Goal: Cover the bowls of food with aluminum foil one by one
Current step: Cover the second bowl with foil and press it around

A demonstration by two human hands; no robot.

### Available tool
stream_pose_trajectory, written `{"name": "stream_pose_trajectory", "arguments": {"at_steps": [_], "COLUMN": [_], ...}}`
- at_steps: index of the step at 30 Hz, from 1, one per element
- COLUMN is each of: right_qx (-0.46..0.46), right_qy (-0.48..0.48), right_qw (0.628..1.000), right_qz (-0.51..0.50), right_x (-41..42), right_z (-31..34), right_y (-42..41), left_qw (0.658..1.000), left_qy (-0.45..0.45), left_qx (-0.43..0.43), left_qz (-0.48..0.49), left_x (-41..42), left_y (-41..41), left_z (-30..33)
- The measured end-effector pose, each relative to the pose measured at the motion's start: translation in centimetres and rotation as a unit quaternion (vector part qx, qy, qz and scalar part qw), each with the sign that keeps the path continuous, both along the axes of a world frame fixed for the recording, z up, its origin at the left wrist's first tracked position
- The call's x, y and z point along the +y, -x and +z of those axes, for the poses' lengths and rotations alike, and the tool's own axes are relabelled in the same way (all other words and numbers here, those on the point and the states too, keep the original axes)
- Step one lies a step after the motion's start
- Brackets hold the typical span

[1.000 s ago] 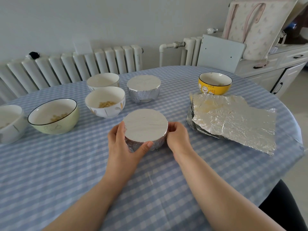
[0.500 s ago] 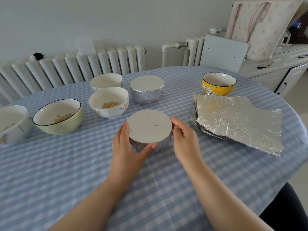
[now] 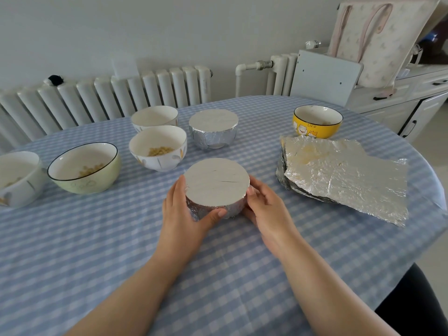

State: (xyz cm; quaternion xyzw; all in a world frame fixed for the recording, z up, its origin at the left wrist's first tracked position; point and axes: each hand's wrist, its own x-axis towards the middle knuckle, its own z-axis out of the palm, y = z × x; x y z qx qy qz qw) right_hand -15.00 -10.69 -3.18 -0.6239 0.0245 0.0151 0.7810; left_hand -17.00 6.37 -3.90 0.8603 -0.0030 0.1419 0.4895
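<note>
Head cam: two foil-covered bowls so far, the near one (image 3: 216,184) at the worktop (image 3: 72,251) centre, left hand (image 3: 185,212) and right hand (image 3: 263,206) cupping its sides. Five open bowls remain: four left, one yellow bowl (image 3: 317,121). Foil sheets (image 3: 344,175) stacked right.

Both hands cup a foil-covered bowl (image 3: 217,184) on a blue checked tablecloth (image 3: 218,275).
Left hand (image 3: 184,214) wraps the bowl's left side, thumb on the front foil; right hand (image 3: 265,207) holds the right side, fingers curled. Behind: second foil-covered bowl (image 3: 213,132), white bowl with food (image 3: 158,147), another white bowl (image 3: 154,117). Left: green bowl (image 3: 84,168), white bowl at edge (image 3: 18,178). Right: yellow bowl (image 3: 317,121), stack of foil sheets (image 3: 344,175). Radiator (image 3: 109,93) behind the table.
</note>
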Motion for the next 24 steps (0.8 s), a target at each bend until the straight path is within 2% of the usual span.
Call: {"name": "stream_pose_trajectory", "arguments": {"at_steps": [2,6,12,14,18,21,24], "right_qx": [0.029,0.121,0.199,0.209,0.224,0.228,0.228], "right_qy": [-0.046,-0.036,-0.076,-0.083,-0.088,-0.084,-0.086], "right_qw": [0.999,0.992,0.976,0.974,0.969,0.968,0.968], "right_qz": [0.006,-0.013,0.034,0.037,0.054,0.056,0.05], "right_x": [0.0,-0.1,-0.9,-1.0,-1.4,-1.4,-1.4], "right_z": [0.2,1.5,3.4,3.6,3.5,3.3,2.9], "right_y": [0.2,0.7,0.3,0.1,-0.4,-0.6,-0.9], "left_qw": [1.0,0.999,0.983,0.966,0.903,0.884,0.878], "left_qy": [0.003,0.035,0.149,0.224,0.397,0.439,0.448], "left_qx": [-0.001,0.007,0.103,0.125,0.164,0.162,0.164], "left_qz": [-0.003,-0.023,0.015,0.022,0.014,0.021,0.028], "left_x": [0.1,0.1,-0.1,0.1,-0.3,-0.5,-0.3], "left_y": [0.1,0.6,1.0,1.1,1.3,1.2,0.8], "left_z": [0.1,0.5,0.7,0.9,1.3,1.3,1.3]}}
